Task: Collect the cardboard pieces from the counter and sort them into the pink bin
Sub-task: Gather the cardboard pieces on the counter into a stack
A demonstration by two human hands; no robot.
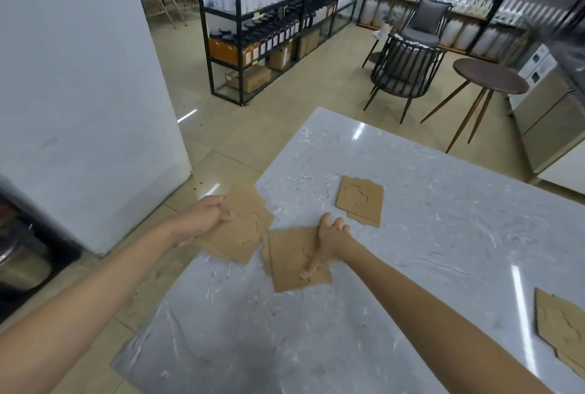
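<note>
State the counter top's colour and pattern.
Pale grey with white marble-like streaks on the counter, seen in the head view.

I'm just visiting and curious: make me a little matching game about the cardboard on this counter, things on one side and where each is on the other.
Things:
1. Cardboard in the left hand
2. Cardboard under the right hand
3. Cardboard piece beyond the right hand
4. Cardboard piece at the right edge of the view

Places:
A. Lying untouched on the marble counter, mid-surface
B. Held over the counter's left edge
C. Partly cut off by the picture's border
D. Gripped at its far edge, thumb on top

Pairs: 1-B, 2-D, 3-A, 4-C
</note>
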